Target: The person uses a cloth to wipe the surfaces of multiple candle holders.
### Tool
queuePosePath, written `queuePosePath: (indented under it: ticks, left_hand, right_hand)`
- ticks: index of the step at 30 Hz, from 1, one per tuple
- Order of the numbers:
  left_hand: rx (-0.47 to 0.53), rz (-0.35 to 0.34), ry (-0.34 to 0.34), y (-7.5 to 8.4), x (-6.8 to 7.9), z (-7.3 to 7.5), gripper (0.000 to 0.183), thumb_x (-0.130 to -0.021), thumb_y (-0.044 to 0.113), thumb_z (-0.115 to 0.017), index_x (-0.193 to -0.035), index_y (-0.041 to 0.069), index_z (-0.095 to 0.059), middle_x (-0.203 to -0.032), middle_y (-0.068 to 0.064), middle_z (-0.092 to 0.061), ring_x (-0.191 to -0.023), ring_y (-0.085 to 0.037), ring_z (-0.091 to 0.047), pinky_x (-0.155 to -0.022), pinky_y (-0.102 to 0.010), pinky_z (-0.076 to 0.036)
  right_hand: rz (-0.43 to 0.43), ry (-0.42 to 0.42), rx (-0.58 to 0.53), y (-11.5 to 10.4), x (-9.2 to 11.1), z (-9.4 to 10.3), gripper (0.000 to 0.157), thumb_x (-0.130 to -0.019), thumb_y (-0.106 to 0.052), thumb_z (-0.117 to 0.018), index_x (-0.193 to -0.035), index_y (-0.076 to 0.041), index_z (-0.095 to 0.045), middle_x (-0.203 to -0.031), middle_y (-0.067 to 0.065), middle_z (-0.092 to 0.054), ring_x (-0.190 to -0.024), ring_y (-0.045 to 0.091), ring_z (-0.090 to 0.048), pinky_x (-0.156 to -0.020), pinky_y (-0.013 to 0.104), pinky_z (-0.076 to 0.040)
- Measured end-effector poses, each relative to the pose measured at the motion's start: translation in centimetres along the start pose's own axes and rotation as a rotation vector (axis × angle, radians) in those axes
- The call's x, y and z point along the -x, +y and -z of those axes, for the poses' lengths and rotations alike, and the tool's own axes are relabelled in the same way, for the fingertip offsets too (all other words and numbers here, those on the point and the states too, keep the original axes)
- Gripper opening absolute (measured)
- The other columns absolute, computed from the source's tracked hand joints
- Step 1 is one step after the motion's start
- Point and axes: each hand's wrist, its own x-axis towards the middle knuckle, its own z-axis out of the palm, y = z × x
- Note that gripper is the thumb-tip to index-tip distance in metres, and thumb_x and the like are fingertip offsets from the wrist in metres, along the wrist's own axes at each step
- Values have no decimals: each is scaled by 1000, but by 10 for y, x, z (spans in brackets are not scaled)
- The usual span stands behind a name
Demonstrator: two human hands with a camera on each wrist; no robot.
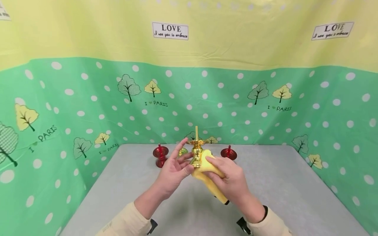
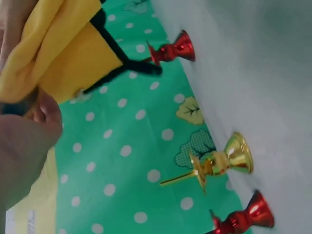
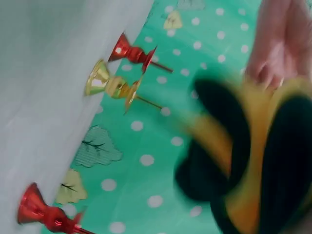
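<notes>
A shiny gold candlestick (image 1: 196, 152) with a thin spike on top is held upright over the table. My left hand (image 1: 171, 173) holds it from the left, thumb by its base and a finger reaching up to its dish. Gripped in my right hand (image 1: 233, 177) is a yellow cloth (image 1: 208, 167) with black edging, pressed against the candlestick's right side. In the left wrist view the cloth (image 2: 80, 61) hangs in folds; in the right wrist view the cloth (image 3: 258, 136) is blurred. The held candlestick is hidden in both wrist views.
Behind the hands, a red candlestick (image 1: 160, 155) stands at the left and another red candlestick (image 1: 228, 153) at the right. A second gold candlestick (image 2: 217, 163) stands between them, partly covered by my left hand in the head view. A patterned green curtain (image 1: 203, 105) rises behind the grey table (image 1: 118, 183).
</notes>
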Motion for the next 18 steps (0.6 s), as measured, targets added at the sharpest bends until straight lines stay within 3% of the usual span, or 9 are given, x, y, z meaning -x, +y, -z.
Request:
queuePosePath:
  ticks: [3,5,10,12,14,18]
  left_hand:
    - [-63,-8,6,-1,0,-1,93,-95,19,-81,-170,32,-27,-153,-24,-55,-122,-13,-70,-99,-30,-62]
    - [-52,-15,7,-1,1,-1,93,-94,19,-82,-170,30,-28,-150,-21,-58,-120,-13,-71,-98,-30,-63]
    - [67,5,-19,1,1,3,97,-95,22,-82,-171,28,-22,-149,-16,-59,-125,-14,-69,-103,-30,-61]
    - [63,29,-40,0,-1,4,97,-97,21,-79,-172,28,-18,-155,-18,-56,-131,-15,-67,-107,-29,-58]
    - [26,58,-56,-1,-2,5,95,-100,20,-75,-173,30,-15,-162,-20,-51,-138,-18,-63,-109,-28,-56]
    - [-77,100,-61,-1,-6,6,95,-100,22,-77,-172,35,-17,-163,-18,-51,-140,-28,-61,-107,-28,-57]
  right_hand:
    - [135,20,137,-3,-1,-1,35,-105,-40,-68,-123,-12,-80,-108,11,-80,-81,24,-73,-72,35,-62]
    - [141,27,123,-3,0,-2,33,-104,-37,-71,-123,-12,-80,-110,12,-80,-81,25,-73,-71,38,-62]
    - [-231,-43,-232,3,7,-1,36,-91,-16,-87,-125,-7,-78,-117,16,-80,-99,16,-76,-84,18,-61]
    - [-282,-45,-251,4,8,0,35,-91,-15,-87,-125,-7,-79,-116,15,-81,-101,15,-76,-86,15,-60]
    - [-177,-15,-136,4,6,-2,27,-97,-20,-81,-121,-7,-80,-110,14,-81,-91,18,-76,-79,21,-62]
    - [162,123,225,1,-4,-5,22,-106,-27,-69,-112,-10,-82,-95,10,-80,-69,23,-69,-58,32,-57]
